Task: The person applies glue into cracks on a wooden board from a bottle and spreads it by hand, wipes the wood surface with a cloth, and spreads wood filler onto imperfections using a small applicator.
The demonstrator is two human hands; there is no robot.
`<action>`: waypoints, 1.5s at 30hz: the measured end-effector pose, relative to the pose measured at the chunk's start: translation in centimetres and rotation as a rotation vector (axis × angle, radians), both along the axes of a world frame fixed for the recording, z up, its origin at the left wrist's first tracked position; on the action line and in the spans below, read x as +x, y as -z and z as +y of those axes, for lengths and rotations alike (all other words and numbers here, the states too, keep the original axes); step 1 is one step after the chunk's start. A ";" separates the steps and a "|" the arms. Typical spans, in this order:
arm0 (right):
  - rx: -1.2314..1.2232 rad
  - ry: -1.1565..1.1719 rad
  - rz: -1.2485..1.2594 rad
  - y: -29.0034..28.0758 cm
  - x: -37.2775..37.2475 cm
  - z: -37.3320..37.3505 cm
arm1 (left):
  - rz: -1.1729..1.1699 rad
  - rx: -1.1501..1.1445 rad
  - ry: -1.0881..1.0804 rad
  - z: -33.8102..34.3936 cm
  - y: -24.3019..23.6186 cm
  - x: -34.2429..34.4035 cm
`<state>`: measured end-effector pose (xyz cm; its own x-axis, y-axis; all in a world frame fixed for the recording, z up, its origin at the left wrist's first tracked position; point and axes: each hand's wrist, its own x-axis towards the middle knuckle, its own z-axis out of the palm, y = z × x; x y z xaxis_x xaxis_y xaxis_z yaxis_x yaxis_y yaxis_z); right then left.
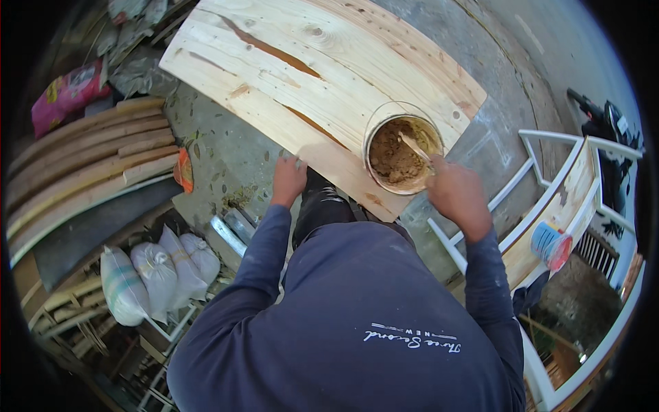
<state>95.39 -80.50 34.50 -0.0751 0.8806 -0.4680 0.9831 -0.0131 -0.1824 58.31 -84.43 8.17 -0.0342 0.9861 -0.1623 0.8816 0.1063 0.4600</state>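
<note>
A pale wooden panel [274,89] with long brown-filled cracks and several knots lies in front of me. On its near right part stands a round bucket [369,161] with a thin wire handle, holding crumbly brown paste [395,161]. My right hand [458,196] is closed around a light flat stick [414,146], whose far end dips into the paste; the hand is beside the bucket's rim. At the panel's near edge, my left hand [290,180] has its fingers curled over the wood. Its thumb is hard to make out.
Stacked boards [89,158], a pink bag [68,96] and white sacks [147,275] crowd the left. To the right, a white-framed piece with a wooden top [573,185] carries a blue-and-red tub [551,246]. Dry leaves are scattered on the concrete floor [213,144].
</note>
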 end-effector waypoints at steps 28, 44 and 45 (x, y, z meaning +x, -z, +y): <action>-0.104 0.155 -0.334 7.8 -6.6 -0.2 | -0.798 -0.950 -0.665 -3.3 14.1 -34.3; 0.232 0.317 -0.074 9.5 -3.8 0.7 | -0.747 -0.870 -0.897 -13.9 8.7 -38.0; 0.318 0.324 0.010 10.3 -4.2 0.6 | -0.725 -0.903 -0.899 -13.9 8.9 -38.4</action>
<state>91.15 -79.87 24.17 0.2244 0.9593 -0.1715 0.9358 -0.2613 -0.2366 19.89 -98.34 -0.72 -0.2128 0.2338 -0.9487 -0.0263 0.9692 0.2448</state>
